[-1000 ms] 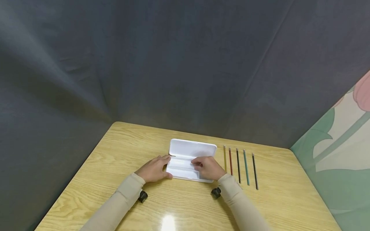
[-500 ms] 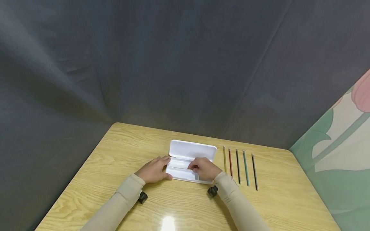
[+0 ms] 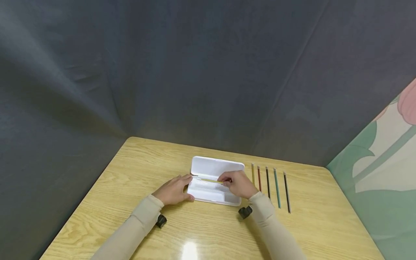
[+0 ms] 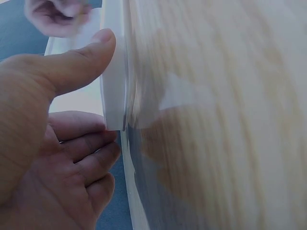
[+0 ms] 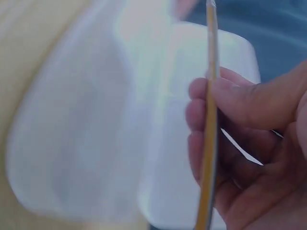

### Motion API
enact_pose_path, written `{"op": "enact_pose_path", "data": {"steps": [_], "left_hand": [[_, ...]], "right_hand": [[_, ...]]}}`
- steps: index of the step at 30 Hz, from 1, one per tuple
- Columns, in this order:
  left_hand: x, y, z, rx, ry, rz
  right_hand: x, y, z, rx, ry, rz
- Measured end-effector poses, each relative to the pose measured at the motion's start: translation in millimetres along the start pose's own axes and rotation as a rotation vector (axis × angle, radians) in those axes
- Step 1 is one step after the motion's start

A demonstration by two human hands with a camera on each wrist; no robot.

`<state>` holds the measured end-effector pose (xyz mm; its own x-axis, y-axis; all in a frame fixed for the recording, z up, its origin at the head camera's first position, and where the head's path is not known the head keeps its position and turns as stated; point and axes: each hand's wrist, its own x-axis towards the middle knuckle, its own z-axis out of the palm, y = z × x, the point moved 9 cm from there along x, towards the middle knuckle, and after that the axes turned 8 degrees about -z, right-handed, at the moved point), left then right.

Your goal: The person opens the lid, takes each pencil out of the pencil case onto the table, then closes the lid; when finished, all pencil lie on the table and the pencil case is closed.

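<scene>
A white pencil case lies on the table with its lid raised at the back. My left hand holds its left end, thumb at the near corner and fingers at the far one; the left wrist view shows the thumb against the case's edge. Over the case, my right hand pinches a yellow pencil between thumb and fingers. That pencil points leftward in the head view, its pale end near the hinge side.
Right of the case several pencils lie side by side on the wooden table: a yellow pencil, a red pencil, a teal pencil and dark ones. A dark curtain hangs behind.
A yellow pencil now shows in my right hand; earlier the hand was down inside the case. The right hand has moved up and slightly right. My left hand has stayed put.
</scene>
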<state>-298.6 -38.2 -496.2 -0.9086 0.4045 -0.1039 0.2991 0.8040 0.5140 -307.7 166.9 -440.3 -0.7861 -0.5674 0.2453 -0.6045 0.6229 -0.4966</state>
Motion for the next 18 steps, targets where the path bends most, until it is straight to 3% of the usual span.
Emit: {"op": "enact_pose_path", "data": {"steps": [5, 10, 14, 18], "left_hand": [[0.7, -3.1, 0.4, -0.006, 0.002, -0.006], [0.8, -4.7, 0.4, 0.0, -0.004, 0.003], [-0.5, -4.1, 1.1, -0.004, -0.006, 0.006], [-1.7, -3.3, 1.6, -0.002, 0.0, 0.002]], "right_hand": [[-31.4, 15.9, -73.4, -0.058, 0.274, 0.145], [-88.7, 56.8, -141.8, -0.111, 0.507, 0.359], [-136.0, 95.4, -164.3, -0.117, 0.534, 0.561], [-168.4, 130.4, -160.1, -0.192, 0.465, 0.683]]}}
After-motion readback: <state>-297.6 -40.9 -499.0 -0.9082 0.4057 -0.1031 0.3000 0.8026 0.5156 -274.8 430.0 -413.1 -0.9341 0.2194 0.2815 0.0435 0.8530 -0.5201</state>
